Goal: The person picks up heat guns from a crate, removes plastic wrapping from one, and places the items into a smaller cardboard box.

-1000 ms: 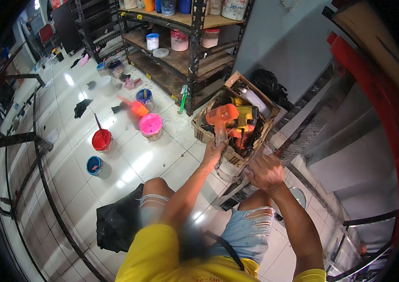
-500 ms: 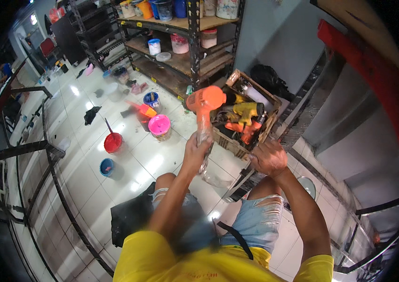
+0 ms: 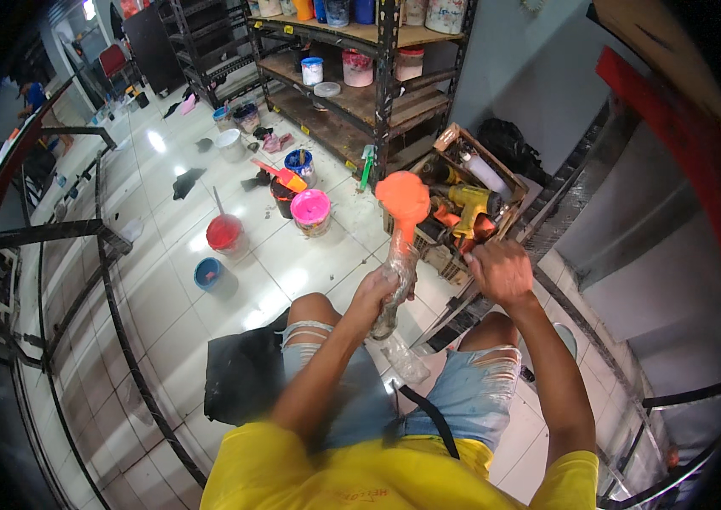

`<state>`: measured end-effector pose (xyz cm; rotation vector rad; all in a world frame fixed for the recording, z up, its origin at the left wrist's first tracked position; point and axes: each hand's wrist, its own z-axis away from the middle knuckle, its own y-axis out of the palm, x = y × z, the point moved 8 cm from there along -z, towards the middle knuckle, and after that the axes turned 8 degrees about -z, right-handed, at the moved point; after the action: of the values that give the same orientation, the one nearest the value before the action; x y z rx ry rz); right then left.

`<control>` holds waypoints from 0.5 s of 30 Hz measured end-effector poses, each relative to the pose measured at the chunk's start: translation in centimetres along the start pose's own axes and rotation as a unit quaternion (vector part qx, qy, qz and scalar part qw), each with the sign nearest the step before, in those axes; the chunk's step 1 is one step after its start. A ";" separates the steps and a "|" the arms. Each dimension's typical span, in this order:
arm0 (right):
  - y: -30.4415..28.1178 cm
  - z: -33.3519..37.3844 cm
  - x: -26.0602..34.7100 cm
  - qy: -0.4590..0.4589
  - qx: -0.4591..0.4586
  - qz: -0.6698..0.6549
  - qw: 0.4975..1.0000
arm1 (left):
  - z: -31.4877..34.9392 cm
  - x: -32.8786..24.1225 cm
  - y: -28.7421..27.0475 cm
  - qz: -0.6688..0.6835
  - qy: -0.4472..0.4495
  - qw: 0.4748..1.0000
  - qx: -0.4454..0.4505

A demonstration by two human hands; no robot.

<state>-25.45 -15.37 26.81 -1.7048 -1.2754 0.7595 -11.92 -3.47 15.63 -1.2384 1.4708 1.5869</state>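
Note:
My left hand is wrapped round the handle of an orange heat gun, whose rounded body points up and away from me. Clear plastic film covers the handle and hangs loose below it. Over the near edge of a crate, my right hand is closed with its fingers curled. Anything between those fingers is hidden. Inside the crate lie a yellow power tool, other tools in orange and black, and a pale bottle.
On the tiled floor ahead stand a pink paint bucket, a red one and a blue one. A metal shelf holds several paint pots. Black metal frames stand at left, and a dark rail runs along the right.
The heat gun has come lower and slightly right, and its body has turned, hiding the dark nozzle. My right hand has shifted slightly up and right, still closed. The whole view has shifted.

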 end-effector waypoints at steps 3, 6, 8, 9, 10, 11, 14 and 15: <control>3.9 1.3 0.8 0.153 -0.005 -0.238 0.959 | -0.1 2.7 -0.5 0.123 -0.018 0.992 0.021; 8.5 3.7 3.2 0.307 0.070 -0.475 0.822 | 0.4 4.5 -0.9 0.212 -0.018 0.975 0.066; 12.0 5.8 3.9 0.346 0.054 -0.593 0.725 | 0.8 4.2 -0.2 0.235 -0.019 0.968 0.086; 12.9 5.7 4.5 0.330 0.050 -0.623 0.707 | 1.0 4.5 -0.4 0.242 -0.025 0.965 0.095; 13.7 6.5 5.1 0.338 0.057 -0.642 0.686 | 1.3 4.9 -0.5 0.253 -0.028 0.962 0.095; 14.4 7.3 5.8 0.346 0.063 -0.660 0.664 | 1.6 5.4 -0.5 0.263 -0.032 0.960 0.095; 15.1 7.8 7.3 0.347 0.072 -0.713 0.605 | 2.1 5.8 -0.8 0.289 -0.052 0.950 0.107; 14.9 8.0 7.8 0.349 0.082 -0.726 0.586 | 2.4 5.7 -0.8 0.293 -0.061 0.948 0.108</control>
<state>-23.47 -7.49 10.07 -0.2234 -1.3804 -0.7288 -13.70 -1.80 9.85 -0.5856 1.9849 1.7618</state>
